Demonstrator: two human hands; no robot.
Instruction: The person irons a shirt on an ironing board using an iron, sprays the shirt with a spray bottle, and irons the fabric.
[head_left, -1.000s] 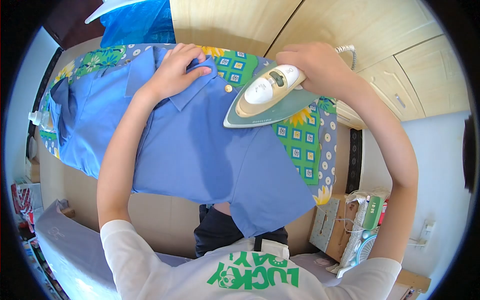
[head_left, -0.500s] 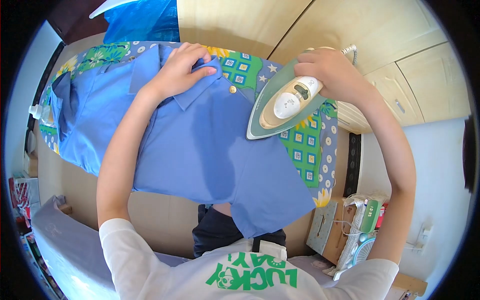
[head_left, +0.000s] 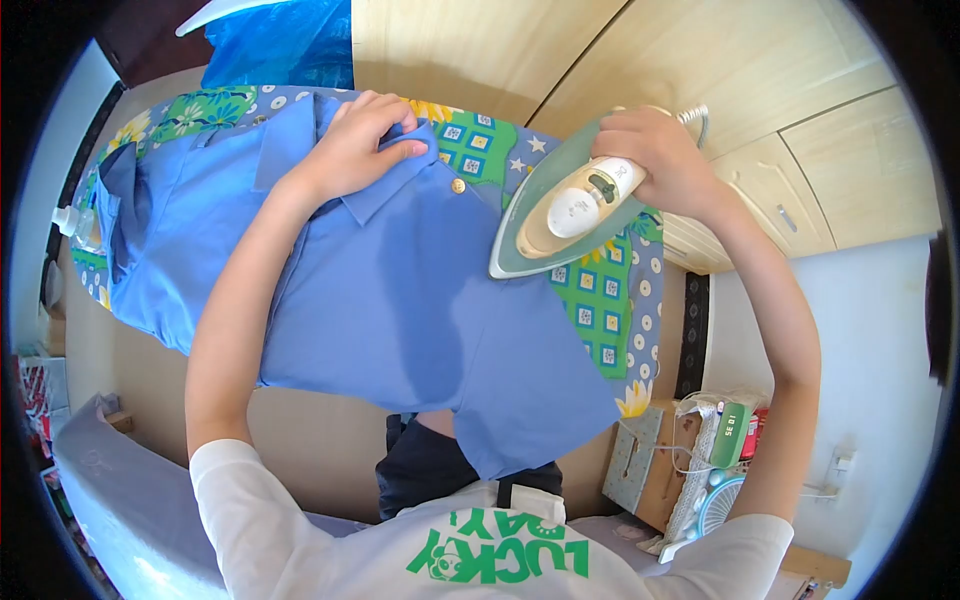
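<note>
A blue button-up shirt (head_left: 350, 300) lies spread over a patterned ironing board (head_left: 608, 318), its lower part hanging over the near edge. My left hand (head_left: 362, 145) is at the collar, its fingers curled and pinching the cloth near a gold button (head_left: 458, 186). In my right hand (head_left: 655, 155) is the handle of a green and white iron (head_left: 572, 212). The iron's tip points toward me and rests over the shirt's right part, with its rear over the board. Its soleplate is hidden underneath.
A clear bottle (head_left: 84, 226) lies at the board's left end. Beyond the board stand light wooden cabinets (head_left: 460, 55) and a blue plastic bag (head_left: 285, 45). To the lower right are a green digital clock (head_left: 731, 435) and a small fan (head_left: 718, 503). The iron's cord (head_left: 692, 115) trails behind it.
The whole view has shifted slightly. Against the shirt, both hands and the iron keep nearly the same places.
</note>
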